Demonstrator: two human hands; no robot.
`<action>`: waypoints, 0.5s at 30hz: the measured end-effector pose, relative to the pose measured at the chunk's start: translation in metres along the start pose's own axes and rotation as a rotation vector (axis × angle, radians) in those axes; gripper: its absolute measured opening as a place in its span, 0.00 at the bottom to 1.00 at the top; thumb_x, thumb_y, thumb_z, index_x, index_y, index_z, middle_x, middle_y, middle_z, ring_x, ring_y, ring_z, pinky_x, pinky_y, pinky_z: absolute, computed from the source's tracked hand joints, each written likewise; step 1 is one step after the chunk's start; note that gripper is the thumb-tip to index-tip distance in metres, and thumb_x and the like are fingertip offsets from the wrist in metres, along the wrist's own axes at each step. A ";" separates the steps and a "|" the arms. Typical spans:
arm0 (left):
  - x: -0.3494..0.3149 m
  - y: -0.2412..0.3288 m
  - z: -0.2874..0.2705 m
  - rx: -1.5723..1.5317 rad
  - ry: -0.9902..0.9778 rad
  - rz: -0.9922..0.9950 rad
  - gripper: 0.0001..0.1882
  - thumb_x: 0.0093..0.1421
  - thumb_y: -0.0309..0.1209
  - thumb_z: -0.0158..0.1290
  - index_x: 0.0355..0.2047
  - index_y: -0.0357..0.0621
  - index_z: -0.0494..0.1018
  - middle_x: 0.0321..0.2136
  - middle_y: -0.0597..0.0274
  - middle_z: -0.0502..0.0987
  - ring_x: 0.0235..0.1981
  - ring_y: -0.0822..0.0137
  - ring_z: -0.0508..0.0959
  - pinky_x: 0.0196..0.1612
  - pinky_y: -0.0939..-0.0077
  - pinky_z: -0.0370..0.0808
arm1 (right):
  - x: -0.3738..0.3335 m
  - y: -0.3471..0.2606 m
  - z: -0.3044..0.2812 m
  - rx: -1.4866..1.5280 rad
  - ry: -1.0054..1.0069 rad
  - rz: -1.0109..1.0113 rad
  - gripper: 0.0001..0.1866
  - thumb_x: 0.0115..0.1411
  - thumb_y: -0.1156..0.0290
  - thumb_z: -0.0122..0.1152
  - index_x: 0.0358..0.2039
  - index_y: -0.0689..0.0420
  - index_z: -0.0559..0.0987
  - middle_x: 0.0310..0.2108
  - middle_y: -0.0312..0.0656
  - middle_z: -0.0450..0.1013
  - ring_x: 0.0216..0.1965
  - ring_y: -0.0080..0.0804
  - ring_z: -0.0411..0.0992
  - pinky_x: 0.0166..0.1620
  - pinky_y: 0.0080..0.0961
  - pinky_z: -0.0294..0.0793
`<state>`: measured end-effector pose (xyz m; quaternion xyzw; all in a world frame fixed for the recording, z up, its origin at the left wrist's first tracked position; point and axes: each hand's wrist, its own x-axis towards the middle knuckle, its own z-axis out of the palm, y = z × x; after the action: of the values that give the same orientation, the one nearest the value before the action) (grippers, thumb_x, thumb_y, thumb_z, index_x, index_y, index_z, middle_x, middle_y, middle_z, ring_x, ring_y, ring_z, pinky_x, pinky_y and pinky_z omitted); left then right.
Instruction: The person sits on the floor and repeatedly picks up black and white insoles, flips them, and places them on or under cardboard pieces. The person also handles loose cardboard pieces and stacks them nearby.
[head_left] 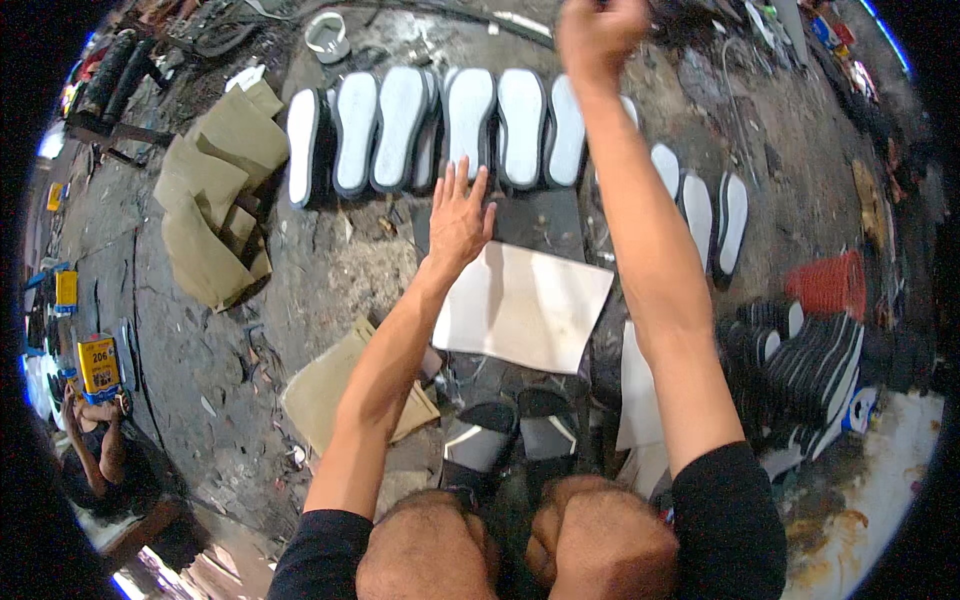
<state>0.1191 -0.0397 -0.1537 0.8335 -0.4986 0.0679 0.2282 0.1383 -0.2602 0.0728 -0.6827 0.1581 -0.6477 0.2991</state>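
Fingers (462,180) of the left hand (458,222) were spread flat, palm down, over the dark mat (540,222), beside the white sheet (522,305) and just below the row of white shoe soles (470,125). The right hand (600,35) was raised and curled into a fist; whether it gripped anything could not be told. Folded khaki cloth pieces (215,190) lay to the left.

Row of soles (470,125) far; sheet (525,305) near them; folded cloth (215,190) left; stacked soles (810,365) right.
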 end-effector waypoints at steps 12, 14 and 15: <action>-0.054 0.032 -0.041 -0.499 -0.884 0.422 0.15 0.53 0.30 0.61 0.42 0.46 0.79 0.41 0.56 0.82 0.40 0.51 0.83 0.48 0.58 0.80 | -0.124 -0.093 -0.295 0.085 -0.059 1.012 0.21 0.54 0.72 0.74 0.48 0.61 0.79 0.45 0.38 0.79 0.45 0.30 0.75 0.52 0.31 0.72; -0.024 0.006 -0.027 -0.640 -0.833 0.050 0.13 0.56 0.33 0.62 0.41 0.44 0.84 0.35 0.57 0.85 0.34 0.64 0.84 0.39 0.67 0.81 | -0.130 -0.099 -0.315 0.060 0.087 1.037 0.19 0.58 0.69 0.72 0.48 0.60 0.79 0.46 0.39 0.78 0.47 0.31 0.75 0.53 0.34 0.71; 0.008 0.018 -0.035 -0.575 -1.052 -0.160 0.15 0.58 0.35 0.63 0.44 0.43 0.84 0.34 0.59 0.85 0.36 0.66 0.83 0.39 0.69 0.80 | -0.129 -0.104 -0.330 0.112 0.180 1.041 0.19 0.59 0.67 0.71 0.48 0.59 0.79 0.46 0.39 0.78 0.47 0.31 0.74 0.53 0.35 0.71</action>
<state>0.1109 -0.0373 -0.1140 0.6949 -0.4786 -0.5085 0.1716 -0.2170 -0.1700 0.0287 -0.4385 0.4661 -0.4772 0.6023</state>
